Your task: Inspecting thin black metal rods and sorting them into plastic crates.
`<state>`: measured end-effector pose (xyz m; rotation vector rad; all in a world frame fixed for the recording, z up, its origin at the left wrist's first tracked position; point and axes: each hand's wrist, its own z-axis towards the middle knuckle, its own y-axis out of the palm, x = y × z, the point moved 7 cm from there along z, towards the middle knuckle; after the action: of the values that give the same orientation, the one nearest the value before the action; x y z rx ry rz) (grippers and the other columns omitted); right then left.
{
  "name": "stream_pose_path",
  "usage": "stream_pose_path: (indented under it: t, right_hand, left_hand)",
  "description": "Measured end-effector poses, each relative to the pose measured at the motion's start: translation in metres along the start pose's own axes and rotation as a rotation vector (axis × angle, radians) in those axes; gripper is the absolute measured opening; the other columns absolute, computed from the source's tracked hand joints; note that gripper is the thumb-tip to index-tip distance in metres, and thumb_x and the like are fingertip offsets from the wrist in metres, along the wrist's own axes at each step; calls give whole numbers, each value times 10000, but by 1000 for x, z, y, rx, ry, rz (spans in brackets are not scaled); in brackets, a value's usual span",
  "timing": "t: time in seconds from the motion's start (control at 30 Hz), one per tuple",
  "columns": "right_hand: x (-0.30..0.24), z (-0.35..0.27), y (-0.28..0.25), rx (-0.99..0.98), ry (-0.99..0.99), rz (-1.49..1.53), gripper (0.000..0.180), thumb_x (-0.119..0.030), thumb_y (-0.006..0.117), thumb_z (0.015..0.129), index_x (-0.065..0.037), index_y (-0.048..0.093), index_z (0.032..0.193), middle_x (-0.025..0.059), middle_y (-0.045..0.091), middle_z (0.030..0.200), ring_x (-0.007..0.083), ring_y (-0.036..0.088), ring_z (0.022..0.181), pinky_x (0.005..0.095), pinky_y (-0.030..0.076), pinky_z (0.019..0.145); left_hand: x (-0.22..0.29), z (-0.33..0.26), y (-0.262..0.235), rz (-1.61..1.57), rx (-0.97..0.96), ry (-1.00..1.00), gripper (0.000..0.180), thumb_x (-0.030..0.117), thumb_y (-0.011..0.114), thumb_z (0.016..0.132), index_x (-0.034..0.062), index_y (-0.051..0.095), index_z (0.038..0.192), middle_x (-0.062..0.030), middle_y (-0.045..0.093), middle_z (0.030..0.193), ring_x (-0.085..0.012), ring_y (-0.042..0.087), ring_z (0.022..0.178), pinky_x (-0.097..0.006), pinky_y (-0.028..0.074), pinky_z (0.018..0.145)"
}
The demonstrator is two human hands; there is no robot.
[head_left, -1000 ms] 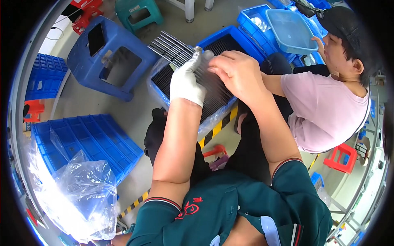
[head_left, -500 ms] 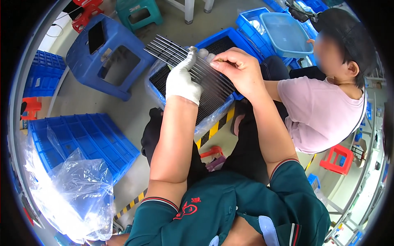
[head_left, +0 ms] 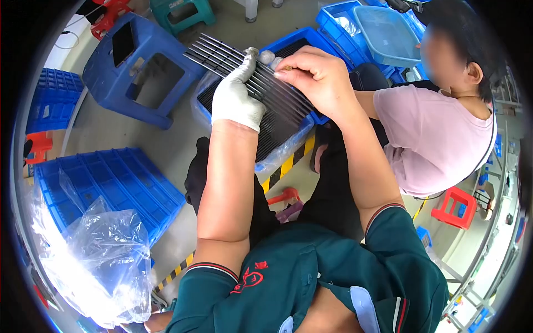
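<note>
Head cam: wearer's dk green shirt [head_left: 311,266] nearest, black trousers [head_left: 333,208] beyond, both forearms reaching fwd. L hand [head_left: 239,102], in white glove, closed firmly round a loose bundle of thin dk rods [head_left: 214,55]; thumb lies on top, fingertips show past the far side. Rods slant, upper L ends fanned & clear of the glove, lower R ends blurred. Bundle is held above a blue bin [head_left: 280,38], L ends poking out past bin's L edge. R hand [head_left: 322,77], bare, nearly closed: thumb & index pinched on a small brownish bit [head_left: 288,67], just beside the rods; too small to ID.

Bin has more dk rods inside, clear plastic liner [head_left: 288,150] bunched at its near edge. Blk/yel floor tape [head_left: 286,165] just this side of it. Off L, blue crates [head_left: 119,180], clear bag [head_left: 111,244] over their near edge. Co-worker in pink top [head_left: 438,139] sits R of bin, by a lt blue tray [head_left: 386,36].

Farther: blue stool [head_left: 152,61], phone [head_left: 123,44] on seat nr far edge; green stool [head_left: 183,16] behind.
</note>
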<state>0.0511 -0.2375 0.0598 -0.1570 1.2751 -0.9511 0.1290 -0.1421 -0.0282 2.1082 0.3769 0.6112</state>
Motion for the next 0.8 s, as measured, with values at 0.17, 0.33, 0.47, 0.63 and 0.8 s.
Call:
stream_pose_path:
  t: [0.17,0.33,0.47,0.63,0.8]
  right_hand:
    - [-33,-1,3,-5,-353,-357,124,-243,710,752,-125,678,775,12,613,763,206,620,758,319,500,637]
    - [-32,-6,7,-41,-351,-408,120,-244,699,763,-127,673,766,11,607,747,208,620,755,324,499,634]
    - [-28,-8,10,-48,-349,-409,138,-257,697,763,-123,664,762,18,607,722,212,622,741,330,497,628]
    - [-29,-7,11,-36,-342,-409,170,-265,697,764,-116,619,734,23,606,702,215,620,721,343,487,619]
    - [-31,-7,15,-53,-437,-478,172,-259,695,759,-116,601,738,20,606,699,233,615,719,358,474,629]
  left_hand:
    - [0,-4,-1,26,33,9,180,146,526,943,49,627,1058,-116,652,1010,-250,640,906,-381,536,817]
    - [-3,-7,-1,90,43,39,178,136,536,940,39,614,1067,-122,660,975,-248,640,880,-367,533,791]
    - [-4,-6,-5,75,35,6,178,132,525,943,40,609,1071,-120,660,975,-248,640,880,-365,532,795]
    - [-5,-5,-7,36,38,-18,167,112,515,945,34,600,1066,-135,664,956,-258,642,863,-368,533,784]
    - [-6,-6,-6,25,44,-44,154,113,515,946,33,610,1038,-126,655,954,-260,642,865,-381,535,796]
